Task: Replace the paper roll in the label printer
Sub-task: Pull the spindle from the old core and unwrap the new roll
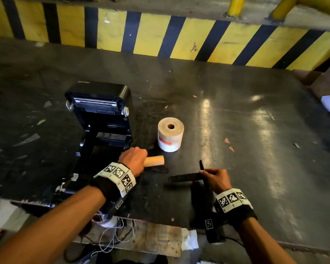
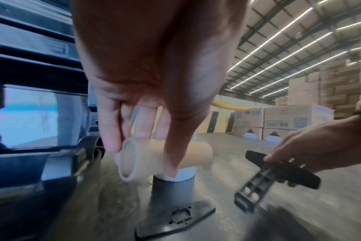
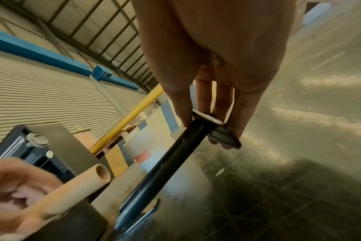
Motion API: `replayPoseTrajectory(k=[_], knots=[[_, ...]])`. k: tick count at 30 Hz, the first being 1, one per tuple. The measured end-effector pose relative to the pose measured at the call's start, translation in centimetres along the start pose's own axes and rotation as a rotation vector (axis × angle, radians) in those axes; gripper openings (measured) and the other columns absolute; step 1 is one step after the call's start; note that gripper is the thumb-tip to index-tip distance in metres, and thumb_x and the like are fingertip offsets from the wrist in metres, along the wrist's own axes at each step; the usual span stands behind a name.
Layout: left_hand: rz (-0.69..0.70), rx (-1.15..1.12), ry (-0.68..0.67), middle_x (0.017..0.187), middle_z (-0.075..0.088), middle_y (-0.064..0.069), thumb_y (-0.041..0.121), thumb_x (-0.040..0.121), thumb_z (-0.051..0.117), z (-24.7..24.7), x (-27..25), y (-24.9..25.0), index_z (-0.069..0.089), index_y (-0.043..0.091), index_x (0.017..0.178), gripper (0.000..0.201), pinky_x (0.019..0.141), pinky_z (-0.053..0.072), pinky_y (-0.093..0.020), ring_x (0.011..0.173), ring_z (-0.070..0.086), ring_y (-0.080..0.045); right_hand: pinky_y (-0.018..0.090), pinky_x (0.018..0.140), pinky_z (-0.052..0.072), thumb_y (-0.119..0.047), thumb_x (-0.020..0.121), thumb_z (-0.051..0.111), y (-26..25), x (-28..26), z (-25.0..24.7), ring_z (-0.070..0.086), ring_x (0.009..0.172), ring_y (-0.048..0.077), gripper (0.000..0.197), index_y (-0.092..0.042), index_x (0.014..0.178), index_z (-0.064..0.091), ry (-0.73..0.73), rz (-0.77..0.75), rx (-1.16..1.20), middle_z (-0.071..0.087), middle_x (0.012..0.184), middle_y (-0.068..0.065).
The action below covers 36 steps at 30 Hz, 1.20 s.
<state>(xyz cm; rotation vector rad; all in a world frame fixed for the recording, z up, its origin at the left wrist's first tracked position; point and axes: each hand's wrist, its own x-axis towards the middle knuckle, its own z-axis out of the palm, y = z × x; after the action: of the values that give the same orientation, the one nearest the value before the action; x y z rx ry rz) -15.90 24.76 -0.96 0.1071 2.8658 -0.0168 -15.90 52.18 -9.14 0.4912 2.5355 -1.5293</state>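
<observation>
The black label printer (image 1: 101, 119) stands on the dark table (image 1: 236, 121) with its lid raised. My left hand (image 1: 134, 161) grips an empty brown cardboard core (image 1: 154, 161) just right of the printer's open bay; the core (image 2: 165, 156) lies crosswise in my fingers. My right hand (image 1: 214, 178) pinches the flat end of a black plastic spindle (image 1: 187, 177), whose shaft points left toward the core. The spindle (image 3: 175, 156) shows in the right wrist view too. A full paper roll (image 1: 171, 134) with a red tape strip stands on end behind both hands.
A flat black spindle guide plate (image 2: 175, 216) lies on the table below my left hand. A yellow and black striped barrier (image 1: 179, 37) runs along the far edge. Cables (image 1: 112, 235) hang over the near table edge. Stacked cardboard boxes (image 2: 299, 117) stand further off.
</observation>
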Motion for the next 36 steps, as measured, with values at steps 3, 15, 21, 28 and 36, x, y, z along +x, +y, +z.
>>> replayPoseTrajectory(k=[3, 15, 21, 28, 36], knots=[[-0.009, -0.073, -0.064, 0.121, 0.062, -0.015, 0.015, 0.078, 0.067, 1.4, 0.3, 1.6, 0.06, 0.011, 0.113, 0.035, 0.085, 0.049, -0.041, 0.113, 0.059, -0.035, 0.022, 0.054, 0.045, -0.018, 0.08, 0.072, -0.7, -0.5, 1.9, 0.057, 0.049, 0.006, 0.011, -0.016, 0.07, 0.076, -0.135, -0.003, -0.105, 0.065, 0.054, -0.004], [0.025, -0.143, -0.271, 0.119, 0.064, -0.014, 0.024, 0.072, 0.075, 4.7, 2.3, 3.0, 0.062, 0.01, 0.112, 0.044, 0.089, 0.048, -0.039, 0.112, 0.059, -0.031, 0.032, 0.082, 0.054, -0.028, 0.08, 0.072, -1.5, -0.3, 3.6, 0.068, 0.091, 0.024, 0.032, -0.007, 0.105, 0.069, -0.281, -0.027, -0.412, 0.072, 0.099, 0.012], [-0.165, -0.637, -0.075, 0.126, 0.059, -0.018, 0.024, 0.08, 0.063, 3.2, 5.8, 2.3, 0.056, 0.005, 0.121, 0.045, 0.097, 0.046, -0.039, 0.116, 0.056, -0.033, 0.044, 0.085, 0.054, -0.035, 0.08, 0.07, -6.4, 3.0, 2.7, 0.065, 0.099, 0.03, 0.046, -0.012, 0.119, 0.061, -0.113, -0.31, -0.38, 0.066, 0.111, 0.016], [-0.21, -1.175, -0.169, 0.094, 0.059, -0.015, -0.007, 0.08, 0.046, 2.7, 10.2, 2.4, 0.059, 0.009, 0.105, 0.032, 0.076, 0.039, -0.035, 0.087, 0.05, -0.023, 0.046, 0.1, 0.044, -0.043, 0.078, 0.069, -13.5, 6.4, 7.3, 0.04, 0.127, 0.043, 0.066, -0.02, 0.134, 0.044, -0.241, -0.417, -0.707, 0.013, 0.153, 0.022], [-0.315, -1.305, -0.036, 0.108, 0.057, -0.011, 0.015, 0.092, 0.048, 1.1, 8.8, 2.8, 0.059, 0.009, 0.114, 0.025, 0.081, 0.039, -0.029, 0.101, 0.054, -0.024, 0.046, 0.094, 0.048, -0.052, 0.062, 0.08, -12.9, 7.7, 6.4, 0.054, 0.106, 0.029, 0.072, -0.011, 0.118, 0.058, -0.174, -0.255, -0.184, 0.049, 0.126, 0.014]])
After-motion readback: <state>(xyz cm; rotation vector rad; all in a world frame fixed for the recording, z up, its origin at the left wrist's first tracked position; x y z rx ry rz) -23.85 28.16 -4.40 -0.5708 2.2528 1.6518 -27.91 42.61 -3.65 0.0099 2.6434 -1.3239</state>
